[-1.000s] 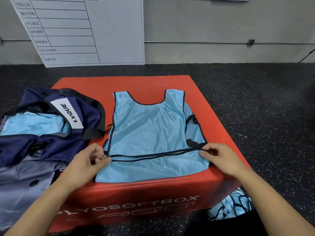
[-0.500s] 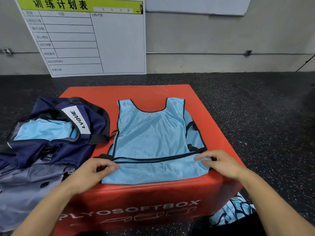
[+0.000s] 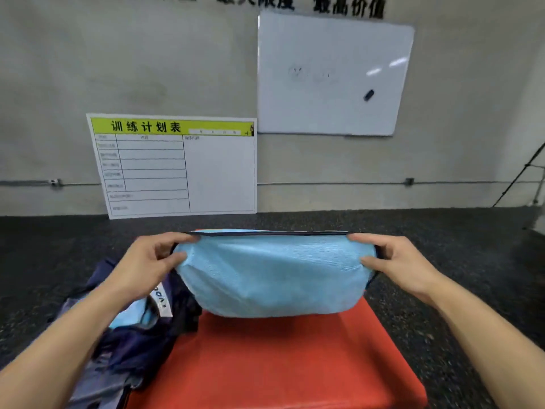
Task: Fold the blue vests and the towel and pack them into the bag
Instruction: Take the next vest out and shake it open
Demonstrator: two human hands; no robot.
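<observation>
Thin blue mesh vest (image 3: 271, 276) hangs above the red box (image 3: 295, 364), each hand's grip pinching a corner: left hand (image 3: 150, 261), right hand (image 3: 398, 264). It looks slippery; loosen either pinch and your fold collapses.

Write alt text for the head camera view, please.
Two bare hands, left hand and right hand, grip the ends of a light blue vest lifted above a red box. A navy bag lies at the left.

Light blue mesh vest (image 3: 271, 278), dark-trimmed, folded over and lifted above the red box; navy bag (image 3: 138, 346) open at left, more light blue fabric inside
</observation>
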